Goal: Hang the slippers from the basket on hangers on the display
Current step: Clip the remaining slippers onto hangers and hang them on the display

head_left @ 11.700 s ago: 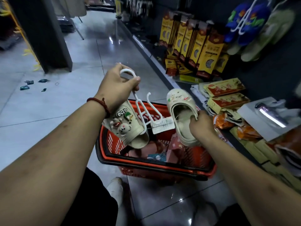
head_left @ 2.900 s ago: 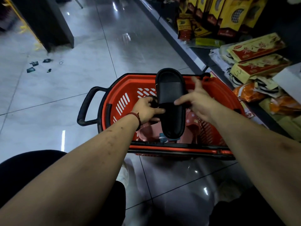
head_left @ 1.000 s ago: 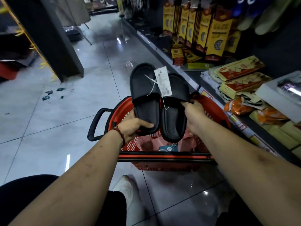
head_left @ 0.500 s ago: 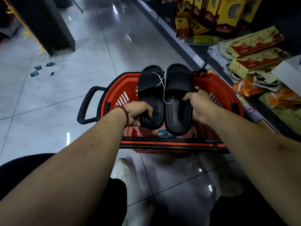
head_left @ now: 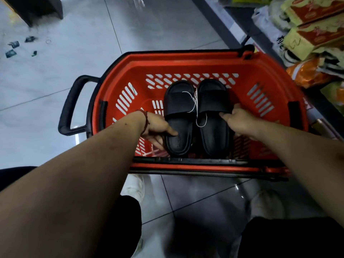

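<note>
Two black slide slippers lie side by side inside the red basket (head_left: 119,75), joined by a white string. My left hand (head_left: 158,127) grips the heel side of the left slipper (head_left: 179,116), thumb on top. My right hand (head_left: 236,118) holds the right slipper (head_left: 214,127) at its outer edge, thumb on the footbed. Both toes point away from me. No hanger is in view.
The basket's black handle (head_left: 69,105) sticks out to the left over the grey tiled floor. Packaged goods (head_left: 312,32) crowd a low shelf at the right. Small scraps (head_left: 13,47) litter the floor at far left. My white shoes (head_left: 135,187) stand below the basket.
Both hands have lowered the pair of black slippers from above the rim down into the basket. The view has tilted further downward.
</note>
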